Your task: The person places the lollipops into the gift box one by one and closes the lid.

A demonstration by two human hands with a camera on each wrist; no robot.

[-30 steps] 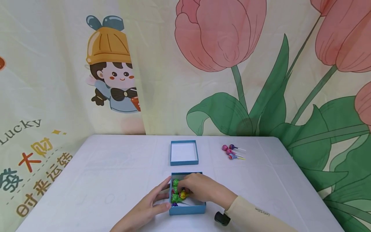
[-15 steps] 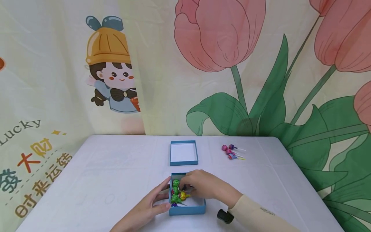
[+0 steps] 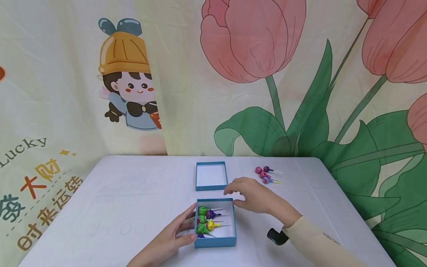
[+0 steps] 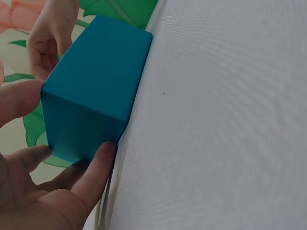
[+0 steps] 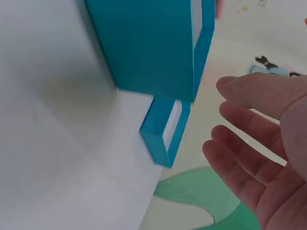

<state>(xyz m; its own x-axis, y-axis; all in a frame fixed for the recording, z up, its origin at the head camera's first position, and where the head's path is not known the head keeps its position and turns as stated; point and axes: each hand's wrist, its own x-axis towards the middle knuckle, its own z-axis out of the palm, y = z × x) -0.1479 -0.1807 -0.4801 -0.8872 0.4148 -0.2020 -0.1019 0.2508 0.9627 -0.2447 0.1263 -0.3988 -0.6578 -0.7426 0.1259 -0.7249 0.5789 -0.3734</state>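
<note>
In the head view, a blue open box (image 3: 215,241) holds lollipops with green, purple and yellow wrappers, such as a yellow lollipop (image 3: 211,224) and a purple lollipop (image 3: 211,214). My left hand (image 3: 171,235) rests against the box's left side, thumb by the front corner. Its fingertips (image 4: 105,148) touch the blue wall in the left wrist view, fingers spread and fairly straight. Over the box's far right corner hovers my right hand (image 3: 255,195), nothing between its parted thumb and fingers. The right wrist view shows those relaxed fingers (image 5: 235,167) beside the box (image 5: 148,48).
Behind the box lies its blue-edged lid (image 3: 211,188), white inside up. Several lollipops (image 3: 264,174) lie in a small group at the back right of the white table (image 3: 133,196). A printed curtain (image 3: 186,92) hangs behind the table.
My right hand has lifted out of the box and moved back and right, uncovering the purple lollipop and several sticks inside. My left hand stays at the box's side.
</note>
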